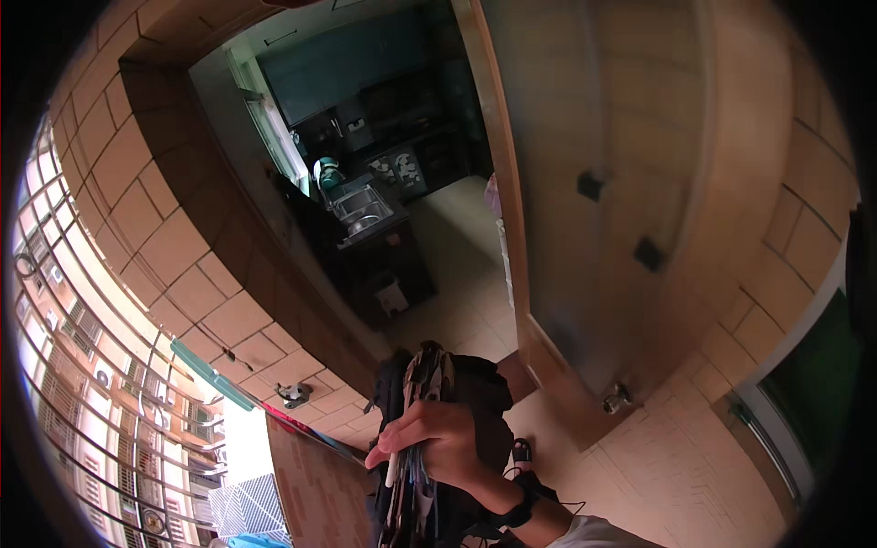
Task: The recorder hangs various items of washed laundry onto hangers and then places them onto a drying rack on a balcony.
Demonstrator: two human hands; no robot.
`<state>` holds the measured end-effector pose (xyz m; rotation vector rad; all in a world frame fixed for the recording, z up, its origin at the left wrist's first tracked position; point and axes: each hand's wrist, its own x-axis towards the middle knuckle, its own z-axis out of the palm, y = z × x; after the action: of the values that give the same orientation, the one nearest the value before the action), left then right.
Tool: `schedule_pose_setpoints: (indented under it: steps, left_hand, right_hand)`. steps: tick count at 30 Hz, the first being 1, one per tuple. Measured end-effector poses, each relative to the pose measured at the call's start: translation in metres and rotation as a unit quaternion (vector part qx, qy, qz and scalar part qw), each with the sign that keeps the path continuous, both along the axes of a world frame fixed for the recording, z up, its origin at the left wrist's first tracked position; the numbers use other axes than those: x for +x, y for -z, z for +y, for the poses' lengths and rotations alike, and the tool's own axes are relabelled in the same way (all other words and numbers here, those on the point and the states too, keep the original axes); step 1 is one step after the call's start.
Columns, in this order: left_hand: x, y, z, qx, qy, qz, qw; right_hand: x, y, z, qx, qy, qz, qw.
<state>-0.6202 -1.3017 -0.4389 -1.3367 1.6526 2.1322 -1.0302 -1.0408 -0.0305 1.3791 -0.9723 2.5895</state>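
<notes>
From the lower right comes my right hand (438, 438), a black band around its wrist. Its fingers curl over the top of a thick bundle of mostly dark fabric (479, 390) with several thin layers pressed together, which look like garments. A short white rod (391, 471) sticks out below the fingers; whether it belongs to a hanger I cannot tell. The lower end of the bundle runs out of the picture. My left hand is out of view. Beyond the bundle stands an open doorway with a wooden frame (503, 137).
A door with a glazed panel (603, 123) and a metal knob (616, 399) stands swung open at right. Through the doorway are a kitchen sink (363, 209) and blue-green cabinets (322, 61). Window bars (82, 397) line the left. A sandalled foot (522, 453) rests on the tiled floor (630, 493).
</notes>
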Motion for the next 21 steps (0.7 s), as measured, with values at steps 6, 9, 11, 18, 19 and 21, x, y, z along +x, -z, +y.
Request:
schedule_pose_setpoints:
  steps: [6, 9, 11, 18, 19, 21]
  left_hand:
    - [-0.080, 0.023, -0.006, 0.034, -0.054, -0.095, 0.993]
    - [-0.172, -0.070, 0.038, 0.127, -0.218, -0.086, 0.964]
    - [-0.211, -0.092, 0.041, 0.123, -0.259, -0.074, 0.955]
    - [-0.383, -0.051, -0.013, 0.136, -0.239, -0.081, 0.958]
    - [-0.412, -0.040, -0.033, 0.131, -0.221, -0.082, 0.963]
    - [-0.463, -0.013, -0.078, 0.118, -0.190, -0.080, 0.972]
  right_hand:
    - [-0.188, 0.010, -0.057, 0.008, 0.021, -0.051, 0.998]
    - [-0.292, 0.017, -0.081, 0.037, 0.043, -0.068, 0.996]
    - [-0.342, 0.006, -0.105, 0.023, 0.007, -0.096, 0.995]
    - [-0.511, -0.020, -0.183, 0.037, 0.105, -0.001, 0.994]
    - [-0.537, -0.019, -0.198, 0.033, 0.110, 0.003, 0.993]
    - [-0.587, -0.018, -0.225, 0.051, 0.111, 0.010, 0.992]
